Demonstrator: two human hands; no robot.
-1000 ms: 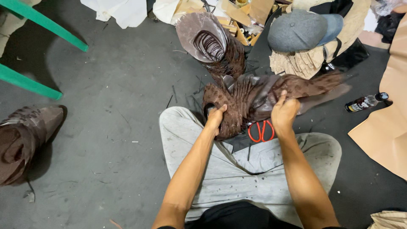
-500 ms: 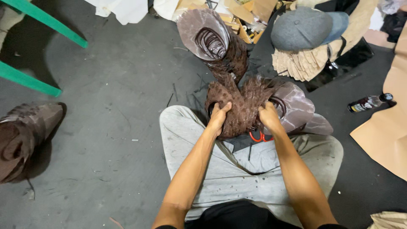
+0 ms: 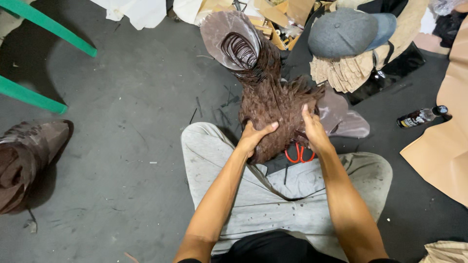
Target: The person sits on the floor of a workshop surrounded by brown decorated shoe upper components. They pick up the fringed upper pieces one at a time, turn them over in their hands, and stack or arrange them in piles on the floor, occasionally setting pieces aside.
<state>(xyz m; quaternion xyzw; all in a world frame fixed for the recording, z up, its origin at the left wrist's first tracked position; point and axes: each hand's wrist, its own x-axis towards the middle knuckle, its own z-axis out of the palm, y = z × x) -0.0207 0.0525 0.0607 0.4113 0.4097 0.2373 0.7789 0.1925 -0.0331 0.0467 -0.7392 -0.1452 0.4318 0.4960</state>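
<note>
1. The grey concrete floor (image 3: 122, 146) is the biggest thing here, with wide bare room to the left of the brown feathered bundle (image 3: 273, 114), running out to the green chair legs (image 3: 46, 29).
2. The person's lap in grey trousers (image 3: 273, 195) sits right below the bundle; the bundle's lower end rests at the knees.
3. The bundle itself, layered dark brown strips like plumage, stands upright and tops out in a curled brown sheet (image 3: 229, 36).
4. Left hand (image 3: 253, 136) is closed on the bundle's lower left side, thumb across the front. Right hand (image 3: 312, 129) presses its right flank, fingers wrapped around; both are gripping it.
5. My read: the shaping or gathering step is in hand, squeezing the strips together. The next move calls for a steady two-handed hold so the layers do not splay.
6. Right of the bundle it is tight: a grey cap (image 3: 348, 31) on stacked tan paper (image 3: 346, 73), and kraft sheets (image 3: 438, 146) beyond.
7. Red-handled scissors (image 3: 298, 153) lie just under the bundle, beside the right hand.
8. A small bottle (image 3: 421, 117) lies well right of the bundle.
</note>
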